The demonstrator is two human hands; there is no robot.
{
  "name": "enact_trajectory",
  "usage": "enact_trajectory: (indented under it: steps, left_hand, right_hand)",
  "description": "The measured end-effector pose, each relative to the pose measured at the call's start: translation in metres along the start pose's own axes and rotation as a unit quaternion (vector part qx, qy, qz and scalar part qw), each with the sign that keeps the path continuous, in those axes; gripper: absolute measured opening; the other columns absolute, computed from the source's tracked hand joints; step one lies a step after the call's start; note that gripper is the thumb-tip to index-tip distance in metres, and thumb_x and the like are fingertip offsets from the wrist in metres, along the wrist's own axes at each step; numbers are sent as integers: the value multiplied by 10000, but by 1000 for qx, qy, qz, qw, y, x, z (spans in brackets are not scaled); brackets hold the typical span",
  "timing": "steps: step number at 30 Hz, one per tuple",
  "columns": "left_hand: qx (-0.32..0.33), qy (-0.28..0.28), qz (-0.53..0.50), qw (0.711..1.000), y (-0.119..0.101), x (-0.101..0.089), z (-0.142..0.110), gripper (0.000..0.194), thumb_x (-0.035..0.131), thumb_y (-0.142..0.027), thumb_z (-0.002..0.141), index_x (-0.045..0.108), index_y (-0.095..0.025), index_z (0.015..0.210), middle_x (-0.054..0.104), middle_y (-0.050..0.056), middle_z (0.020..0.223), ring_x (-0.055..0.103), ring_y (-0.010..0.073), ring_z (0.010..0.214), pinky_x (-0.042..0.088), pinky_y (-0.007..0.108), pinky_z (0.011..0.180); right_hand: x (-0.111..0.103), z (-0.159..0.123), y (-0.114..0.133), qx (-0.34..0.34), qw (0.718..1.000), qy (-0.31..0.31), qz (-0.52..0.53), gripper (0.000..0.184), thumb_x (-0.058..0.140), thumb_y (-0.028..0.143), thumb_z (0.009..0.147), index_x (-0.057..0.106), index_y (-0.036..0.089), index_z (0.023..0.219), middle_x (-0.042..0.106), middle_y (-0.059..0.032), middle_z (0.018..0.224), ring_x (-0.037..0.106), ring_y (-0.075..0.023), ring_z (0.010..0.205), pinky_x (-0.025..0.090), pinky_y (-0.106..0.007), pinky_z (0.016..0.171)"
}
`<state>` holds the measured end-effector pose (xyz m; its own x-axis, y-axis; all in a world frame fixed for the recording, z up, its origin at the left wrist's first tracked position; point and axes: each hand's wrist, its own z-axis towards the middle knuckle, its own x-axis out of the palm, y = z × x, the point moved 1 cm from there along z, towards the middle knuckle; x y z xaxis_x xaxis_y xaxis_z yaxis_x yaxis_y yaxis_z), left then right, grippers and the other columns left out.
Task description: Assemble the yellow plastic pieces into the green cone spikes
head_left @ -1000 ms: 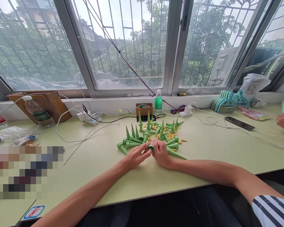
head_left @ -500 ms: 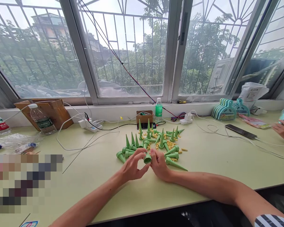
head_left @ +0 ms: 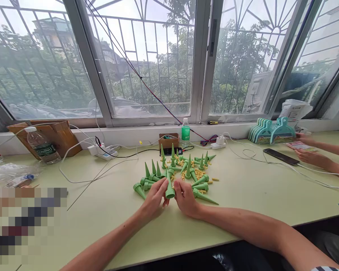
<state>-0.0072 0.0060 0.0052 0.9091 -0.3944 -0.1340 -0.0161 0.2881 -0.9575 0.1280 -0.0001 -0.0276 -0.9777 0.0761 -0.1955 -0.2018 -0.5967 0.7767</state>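
A green plastic cone spike point(head_left: 170, 188) is between my hands, its wide open end low and facing me, its tip pointing up and away. My left hand point(head_left: 155, 195) grips it from the left with thumb and fingers. Close against its right side, my right hand point(head_left: 186, 197) is closed, the thumb pressed on the curled fingers. Whatever those fingers hold is hidden. Just beyond lie several more green cone spikes point(head_left: 200, 186), some standing, some on their sides. Small yellow pegs point(head_left: 199, 173) are scattered among them.
A small cardboard box point(head_left: 168, 140), a phone and a green-labelled bottle point(head_left: 185, 131) stand behind the pile. Cables and power strips point(head_left: 107, 152) run along the wall. At right are another phone point(head_left: 281, 156), turquoise hanger-like items point(head_left: 282, 131) and another person's hands point(head_left: 310, 156).
The held cone spike has swung from its opening facing me to showing its length. My left fingers have closed around it. The other person's hands have come further into view, by the turquoise items.
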Motion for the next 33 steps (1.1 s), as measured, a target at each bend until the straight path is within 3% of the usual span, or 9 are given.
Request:
enact_trajectory:
  steps: [11, 16, 25, 33]
  left_hand:
    - [30, 69, -36, 997, -5, 0, 3, 332, 503, -480, 908, 476, -155, 849, 462, -36, 717, 462, 35, 432, 366, 168, 352]
    - [55, 47, 10, 997, -2, -2, 7, 325, 512, -472, 905, 501, -152, 851, 461, -41, 689, 428, 20, 378, 310, 164, 327]
    - [37, 5, 61, 997, -3, -3, 8, 285, 566, -437, 876, 473, -183, 789, 372, -94, 437, 393, 56, 356, 291, 169, 361]
    - [83, -12, 76, 994, -10, -1, 8, 228, 562, -383, 887, 528, -169, 816, 433, -50, 622, 436, 38, 418, 340, 168, 369]
  right_hand:
    - [-16, 6, -1, -34, 997, 53, -42, 380, 302, 422, 991, 357, 219, 675, 401, 43, 522, 344, -109, 487, 282, -261, 507]
    - [-22, 8, 0, -30, 995, 77, -47, 367, 319, 433, 984, 331, 224, 683, 398, 44, 516, 347, -107, 486, 297, -261, 505]
    - [-27, 15, 2, -40, 994, 78, -70, 385, 319, 442, 979, 308, 220, 665, 352, 50, 510, 293, -102, 503, 263, -255, 500]
    - [-31, 20, 5, -58, 989, 85, -102, 391, 330, 412, 982, 304, 208, 649, 314, 52, 565, 248, -95, 518, 222, -250, 520]
